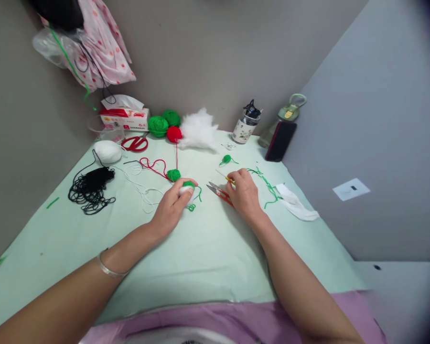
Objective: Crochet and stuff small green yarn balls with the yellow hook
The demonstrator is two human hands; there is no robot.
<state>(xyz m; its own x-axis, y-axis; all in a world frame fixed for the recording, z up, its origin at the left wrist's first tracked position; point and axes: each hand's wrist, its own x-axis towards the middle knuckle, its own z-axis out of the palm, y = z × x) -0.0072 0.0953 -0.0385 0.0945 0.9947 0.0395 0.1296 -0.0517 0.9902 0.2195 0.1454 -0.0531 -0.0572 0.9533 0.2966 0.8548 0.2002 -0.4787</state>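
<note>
My left hand is closed around a small green and white crocheted piece on the pale green table cover. A green yarn tail trails from it. My right hand rests on the table with its fingers pinched on a thin yellow-handled crochet hook. Red-handled thread snips lie just left of that hand, touching or nearly touching it. A small green yarn ball with a red strand sits just beyond my left hand.
Black yarn and a white ball lie at the left. Red scissors, a tissue box, green and red yarn balls, white stuffing, a cup and a phone line the back. White cloth lies right.
</note>
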